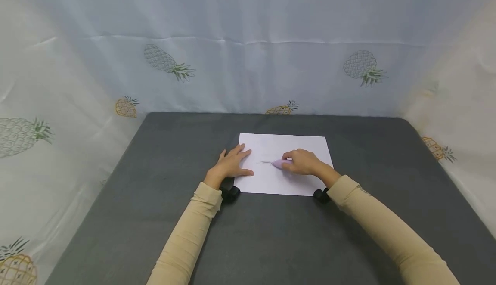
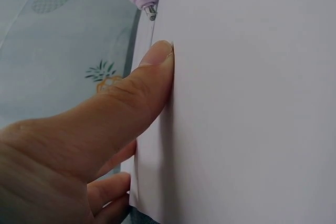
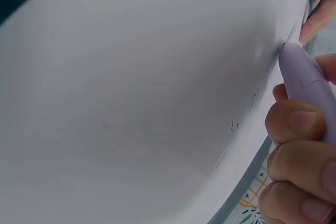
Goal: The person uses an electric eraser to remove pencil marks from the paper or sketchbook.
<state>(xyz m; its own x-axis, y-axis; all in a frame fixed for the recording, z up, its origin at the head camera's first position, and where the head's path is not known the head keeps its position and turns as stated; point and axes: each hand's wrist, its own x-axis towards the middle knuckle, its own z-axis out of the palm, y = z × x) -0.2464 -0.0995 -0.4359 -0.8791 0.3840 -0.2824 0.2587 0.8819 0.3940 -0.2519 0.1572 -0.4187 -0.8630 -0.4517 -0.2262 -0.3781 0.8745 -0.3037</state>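
A white sheet of paper [image 1: 271,185] lies on the dark table, with short thin lines [image 1: 265,162] near its middle. The left hand [image 1: 231,163] rests on the sheet's left edge, fingers spread and thumb pointing inward. In the right hand [image 1: 304,162] is a lilac electric eraser [image 1: 280,164], gripped with curled fingers, its tip pointing left at the lines. The left wrist view shows the eraser's metal-collared tip [image 2: 150,13] close over a line beyond the left thumb [image 2: 139,85]. Small dark bits [image 3: 233,126] dot the paper beside the right fingers [image 3: 296,121].
The dark grey table [image 1: 186,147] extends around the paper on all sides. Behind it and at both sides hangs a pale curtain [image 1: 248,78] printed with pineapples. A black device sits at the left wrist [image 1: 232,193] and another at the right wrist [image 1: 321,195].
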